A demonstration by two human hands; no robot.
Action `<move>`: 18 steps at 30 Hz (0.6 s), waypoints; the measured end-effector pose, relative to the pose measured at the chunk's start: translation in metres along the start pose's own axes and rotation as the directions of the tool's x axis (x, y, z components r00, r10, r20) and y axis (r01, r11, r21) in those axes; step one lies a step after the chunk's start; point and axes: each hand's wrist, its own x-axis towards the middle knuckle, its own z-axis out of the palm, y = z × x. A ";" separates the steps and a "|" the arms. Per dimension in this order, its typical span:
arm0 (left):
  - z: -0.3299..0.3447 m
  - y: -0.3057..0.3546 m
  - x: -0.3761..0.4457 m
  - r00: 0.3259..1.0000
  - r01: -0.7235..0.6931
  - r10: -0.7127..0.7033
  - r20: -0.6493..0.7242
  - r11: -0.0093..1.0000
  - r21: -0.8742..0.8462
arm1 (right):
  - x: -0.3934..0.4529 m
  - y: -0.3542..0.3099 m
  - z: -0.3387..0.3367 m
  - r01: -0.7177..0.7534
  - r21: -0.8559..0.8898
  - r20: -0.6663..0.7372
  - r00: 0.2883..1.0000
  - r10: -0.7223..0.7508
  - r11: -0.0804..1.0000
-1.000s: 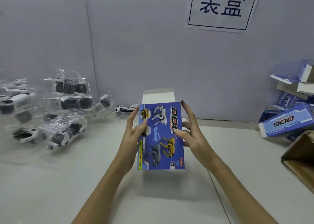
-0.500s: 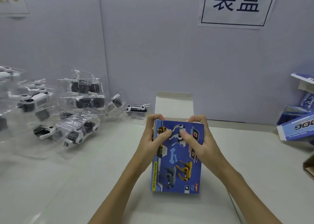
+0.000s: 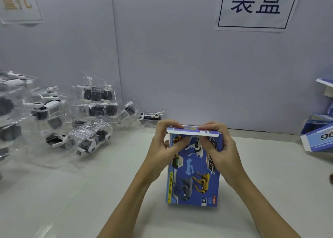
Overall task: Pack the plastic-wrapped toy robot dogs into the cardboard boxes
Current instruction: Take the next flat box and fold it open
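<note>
Box (image 3: 193, 172) is standing upright on the table (image 3: 75, 201), and its top flap, open 0.5 s ago, is now folded down. Left hand (image 3: 164, 147) and right hand (image 3: 220, 151) both pinch it shut, so this one looks nearly packed.

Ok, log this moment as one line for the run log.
step: closing top flap | blue box: upright on table | left hand, right hand: gripping box top | wrapped dogs: piled left

Printed glossy cardboard box (image 3: 195, 172); toy dogs (image 3: 86, 140) in clear shiny plastic; smooth matt tabletop (image 3: 75, 192).
</note>
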 end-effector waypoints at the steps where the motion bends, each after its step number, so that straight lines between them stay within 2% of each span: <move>1: -0.001 0.000 -0.001 1.000 0.009 -0.008 0.024 1.000 -0.006 | -0.001 0.000 -0.001 -0.045 0.022 0.045 0.998 0.044 0.999; 3: 0.000 0.000 -0.003 0.997 0.050 -0.047 0.060 0.997 -0.052 | -0.003 0.000 -0.002 -0.138 0.108 0.105 0.986 0.127 0.985; 4: 0.003 0.000 -0.003 0.996 0.070 -0.065 0.065 0.995 -0.073 | -0.003 0.001 -0.001 -0.138 0.135 0.099 0.987 0.125 0.981; 9: 0.013 -0.003 -0.004 0.997 0.081 -0.081 -0.005 0.994 -0.073 | -0.004 -0.003 0.009 -0.062 0.157 -0.097 0.992 0.077 0.986; 11: 0.014 -0.006 -0.003 0.999 -0.004 0.002 -0.043 0.999 -0.042 | -0.005 -0.004 0.007 -0.055 0.184 -0.160 0.983 0.085 0.981; 15: 0.010 -0.009 -0.002 0.979 -0.167 0.184 -0.090 0.971 0.173 | -0.005 -0.002 0.006 0.047 0.013 -0.115 0.992 -0.045 0.999; 16: 0.008 -0.010 -0.001 0.959 -0.231 0.265 -0.099 0.935 0.269 | -0.005 0.000 0.008 0.084 -0.035 -0.095 0.992 -0.087 0.996; 18: 0.003 -0.019 0.000 0.911 -0.354 0.413 -0.006 0.788 0.504 | -0.007 0.002 0.012 0.163 -0.150 -0.046 0.984 -0.171 0.975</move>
